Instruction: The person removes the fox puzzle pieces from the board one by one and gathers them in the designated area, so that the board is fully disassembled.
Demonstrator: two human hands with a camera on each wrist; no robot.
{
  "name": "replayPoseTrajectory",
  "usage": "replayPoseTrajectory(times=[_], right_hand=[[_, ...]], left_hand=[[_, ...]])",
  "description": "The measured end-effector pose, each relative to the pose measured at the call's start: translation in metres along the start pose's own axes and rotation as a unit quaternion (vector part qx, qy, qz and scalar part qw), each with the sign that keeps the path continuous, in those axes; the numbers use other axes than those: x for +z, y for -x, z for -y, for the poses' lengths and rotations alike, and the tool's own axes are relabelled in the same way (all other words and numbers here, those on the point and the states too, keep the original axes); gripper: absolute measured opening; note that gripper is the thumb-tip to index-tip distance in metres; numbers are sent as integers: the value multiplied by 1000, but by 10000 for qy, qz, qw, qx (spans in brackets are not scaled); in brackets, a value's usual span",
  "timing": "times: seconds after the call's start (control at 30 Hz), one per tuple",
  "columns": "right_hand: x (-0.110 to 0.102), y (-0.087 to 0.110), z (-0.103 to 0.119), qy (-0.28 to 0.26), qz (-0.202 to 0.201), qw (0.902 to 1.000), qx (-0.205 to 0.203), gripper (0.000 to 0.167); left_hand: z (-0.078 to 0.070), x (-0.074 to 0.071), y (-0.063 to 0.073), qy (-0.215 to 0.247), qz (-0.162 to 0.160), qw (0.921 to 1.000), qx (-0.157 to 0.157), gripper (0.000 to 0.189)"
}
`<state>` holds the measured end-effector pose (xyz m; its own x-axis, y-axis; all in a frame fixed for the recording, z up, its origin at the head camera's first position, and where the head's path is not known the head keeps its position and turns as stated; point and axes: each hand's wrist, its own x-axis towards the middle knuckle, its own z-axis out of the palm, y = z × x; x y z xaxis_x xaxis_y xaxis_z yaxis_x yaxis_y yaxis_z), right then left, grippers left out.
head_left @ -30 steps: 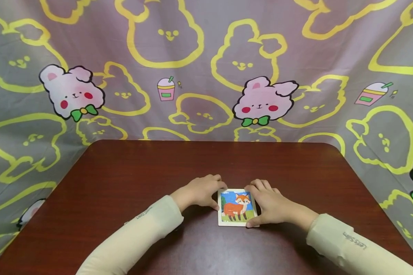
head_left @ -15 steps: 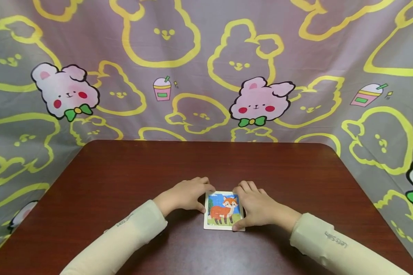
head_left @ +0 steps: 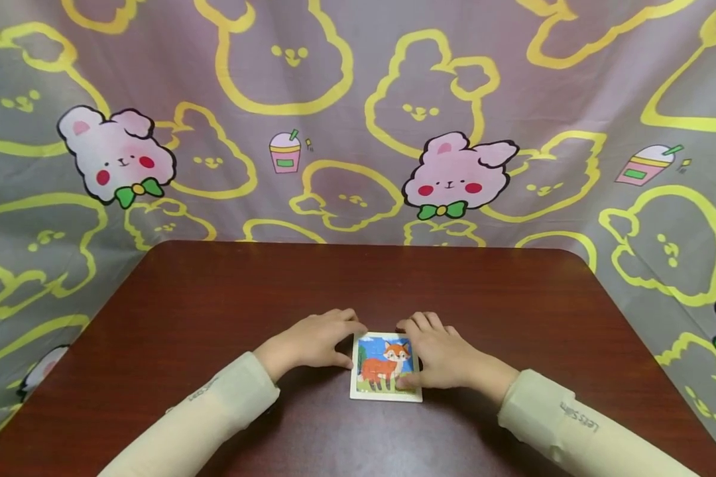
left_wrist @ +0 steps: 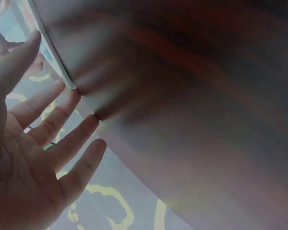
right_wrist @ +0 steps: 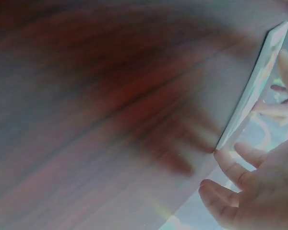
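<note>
As we look down with 12 o'clock pointing away, our framed fox puzzle (head_left: 382, 364) lies well short of the 12 o'clock edge of the reddish-brown tabletop (head_left: 364, 285), a broad stretch of wood between, with patterned cloth (head_left: 334, 142) hanging beyond. Our left hand (head_left: 314, 339), fingers loosely extended, has its thumb at the puzzle's 9 o'clock side and a fingertip by the 11 o'clock corner; our right hand (head_left: 444, 352), likewise uncurled, reaches the 1 o'clock corner, its thumb over the picture toward 5; whether it presses, we cannot tell. Our pale sleeves (head_left: 209, 411) slant in from 7 and 4.
</note>
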<state>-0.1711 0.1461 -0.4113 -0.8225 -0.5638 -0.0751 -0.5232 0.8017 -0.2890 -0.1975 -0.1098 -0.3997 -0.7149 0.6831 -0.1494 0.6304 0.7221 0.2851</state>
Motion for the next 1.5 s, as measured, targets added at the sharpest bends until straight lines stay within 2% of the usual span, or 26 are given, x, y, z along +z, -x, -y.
replayPoseTrajectory(times=[0.17, 0.27, 0.5, 0.7, 1.0, 1.5], right_hand=[[-4, -10, -2, -522, -159, 9983, -221, 58], [-8, -18, -1, -752, -113, 9963, -406, 42], [-9, -35, 4, -1178, 189, 9887, -911, 23], [-7, -45, 9, -1237, 438, 9872, -910, 22], [-3, -54, 13, -1245, 654, 9864, -851, 25], [0, -60, 15, -1405, 509, 9857, -777, 23]], left_hand=[[0, -2, 6, -17, -60, 9997, -221, 62], [-1, -2, 9, -98, -173, 9994, -299, 62], [-6, 4, 13, -347, -422, 9984, -151, 63], [-9, 11, 14, -574, -642, 9959, -282, 71], [-10, 13, 15, -563, -619, 9960, -305, 74], [-9, 14, 13, -547, -667, 9955, -381, 75]])
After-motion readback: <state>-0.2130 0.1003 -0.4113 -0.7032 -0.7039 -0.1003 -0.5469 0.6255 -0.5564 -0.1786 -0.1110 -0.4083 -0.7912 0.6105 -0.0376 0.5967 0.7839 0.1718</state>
